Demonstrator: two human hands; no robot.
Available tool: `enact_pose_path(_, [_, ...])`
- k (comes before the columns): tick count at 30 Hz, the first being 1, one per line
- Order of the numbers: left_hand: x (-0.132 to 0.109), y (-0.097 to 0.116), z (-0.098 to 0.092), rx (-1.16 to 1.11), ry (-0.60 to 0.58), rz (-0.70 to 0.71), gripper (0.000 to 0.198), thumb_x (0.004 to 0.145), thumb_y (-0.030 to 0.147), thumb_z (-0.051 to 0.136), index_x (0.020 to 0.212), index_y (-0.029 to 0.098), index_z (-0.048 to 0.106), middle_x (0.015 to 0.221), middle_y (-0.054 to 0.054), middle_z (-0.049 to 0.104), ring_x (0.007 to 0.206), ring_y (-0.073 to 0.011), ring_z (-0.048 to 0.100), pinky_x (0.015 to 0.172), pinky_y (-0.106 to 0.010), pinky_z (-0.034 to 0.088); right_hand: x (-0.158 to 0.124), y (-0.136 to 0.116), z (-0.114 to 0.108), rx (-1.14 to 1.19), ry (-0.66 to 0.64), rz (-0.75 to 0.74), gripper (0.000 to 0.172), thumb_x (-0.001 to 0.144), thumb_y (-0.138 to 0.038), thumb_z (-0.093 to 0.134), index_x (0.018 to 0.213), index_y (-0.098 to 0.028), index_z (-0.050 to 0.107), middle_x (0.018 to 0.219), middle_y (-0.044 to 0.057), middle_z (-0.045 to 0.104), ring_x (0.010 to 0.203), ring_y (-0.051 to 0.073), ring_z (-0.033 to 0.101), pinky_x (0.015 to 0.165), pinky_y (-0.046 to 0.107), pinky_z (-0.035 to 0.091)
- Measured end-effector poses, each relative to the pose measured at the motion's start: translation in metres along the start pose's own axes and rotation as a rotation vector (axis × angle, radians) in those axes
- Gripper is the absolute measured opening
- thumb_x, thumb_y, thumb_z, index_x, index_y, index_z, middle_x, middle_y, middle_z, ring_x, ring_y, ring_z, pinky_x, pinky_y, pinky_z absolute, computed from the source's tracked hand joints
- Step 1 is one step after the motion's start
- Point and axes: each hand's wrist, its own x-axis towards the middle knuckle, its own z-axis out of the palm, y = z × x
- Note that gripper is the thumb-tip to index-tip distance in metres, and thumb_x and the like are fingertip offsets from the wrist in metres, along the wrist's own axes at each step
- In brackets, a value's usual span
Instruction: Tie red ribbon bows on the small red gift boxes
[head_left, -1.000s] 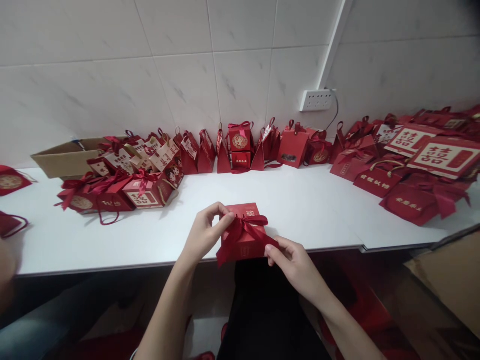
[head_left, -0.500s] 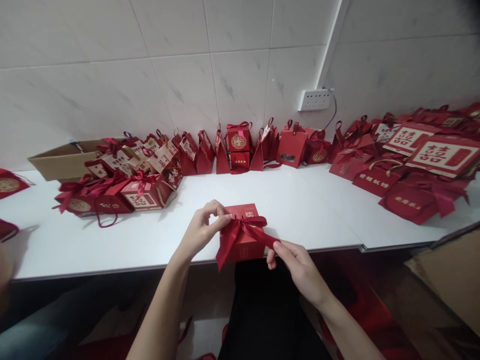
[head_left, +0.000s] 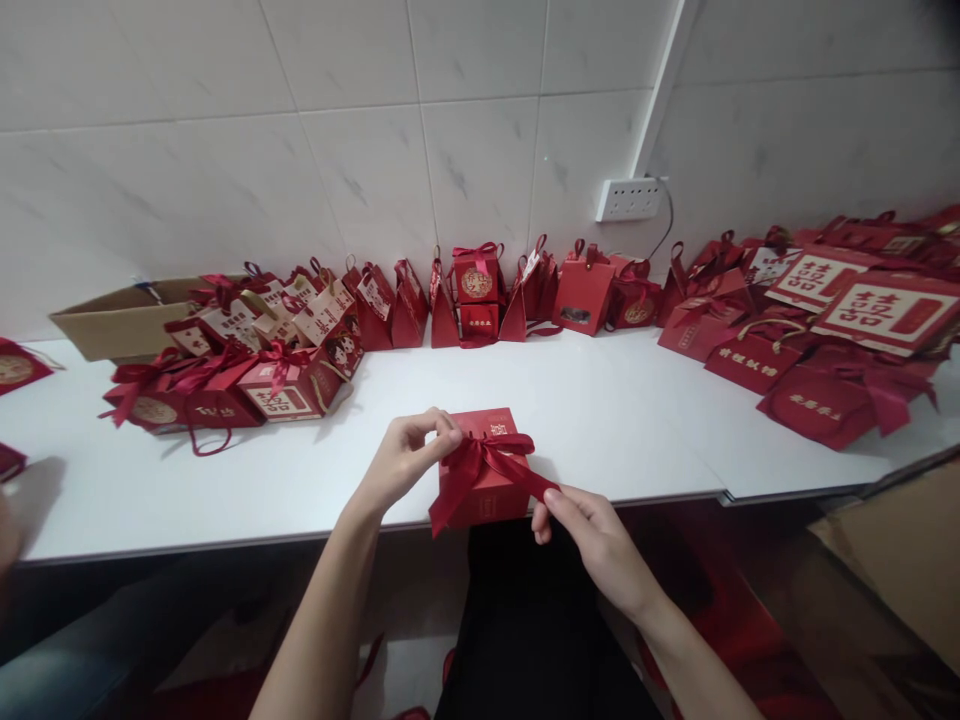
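At the near edge of the table (head_left: 645, 420) | red box (head_left: 491, 492) sits, ribbon (head_left: 480, 455) bowed on top | left hand (head_left: 403, 462) pinches a bow loop, right hand (head_left: 594, 532) pinches the ribbon tail | risk: an uneven pull could undo the bow or drag the box off the edge.

A gift-packing workroom: red gift boxes (head_left: 480, 290) line a white counter (head_left: 600, 400) against tiled wall (head_left: 375, 150).

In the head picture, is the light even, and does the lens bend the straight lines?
Head view: soft, even light, no glare; the small red cardboard box and its dark red satin ribbon are sharp. Head view: the wide lens bows the white table edge and the white wall tiles' joints; the far left border is blurred.
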Motion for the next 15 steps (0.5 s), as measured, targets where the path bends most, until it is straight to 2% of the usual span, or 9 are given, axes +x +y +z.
enact_pose_path(6, [0.004, -0.001, 0.004, -0.042, 0.073, -0.013, 0.033, 0.080, 0.039, 0.059, 0.059, 0.016, 0.052, 0.058, 0.001, 0.053, 0.056, -0.0090, 0.046, 0.055, -0.022, 0.035, 0.002, 0.002, -0.004, 0.033, 0.002, 0.006, 0.043, 0.088, -0.048, 0.045, 0.063, -0.016, 0.058, 0.060, 0.001, 0.055, 0.063, 0.013, 0.052, 0.068, 0.026, 0.040])
enact_pose_path(9, [0.004, -0.002, 0.007, -0.036, 0.097, -0.016, 0.030, 0.080, 0.041, 0.059, 0.064, 0.015, 0.054, 0.057, 0.003, 0.051, 0.052, -0.0074, 0.043, 0.050, -0.020, 0.033, 0.000, 0.004, -0.001, 0.113, 0.054, -0.011, 0.043, 0.087, -0.048, 0.046, 0.062, -0.016, 0.058, 0.059, 0.001, 0.054, 0.061, 0.012, 0.051, 0.065, 0.026, 0.039])
enact_pose_path(11, [0.004, -0.004, 0.009, -0.041, 0.111, -0.026, 0.031, 0.079, 0.042, 0.060, 0.067, 0.015, 0.054, 0.058, 0.003, 0.050, 0.051, -0.0068, 0.041, 0.048, -0.019, 0.032, -0.004, 0.005, 0.010, 0.146, 0.029, 0.003, 0.043, 0.086, -0.050, 0.047, 0.062, -0.015, 0.058, 0.058, 0.001, 0.054, 0.060, 0.012, 0.051, 0.064, 0.025, 0.039])
enact_pose_path(15, [0.007, -0.008, 0.012, -0.063, 0.109, -0.036, 0.032, 0.078, 0.044, 0.061, 0.066, 0.015, 0.055, 0.056, 0.003, 0.048, 0.050, -0.0064, 0.039, 0.048, -0.019, 0.032, -0.006, 0.004, 0.051, 0.222, -0.167, 0.149, 0.043, 0.076, -0.055, 0.057, 0.081, -0.013, 0.061, 0.062, 0.000, 0.055, 0.056, 0.010, 0.051, 0.059, 0.024, 0.041])
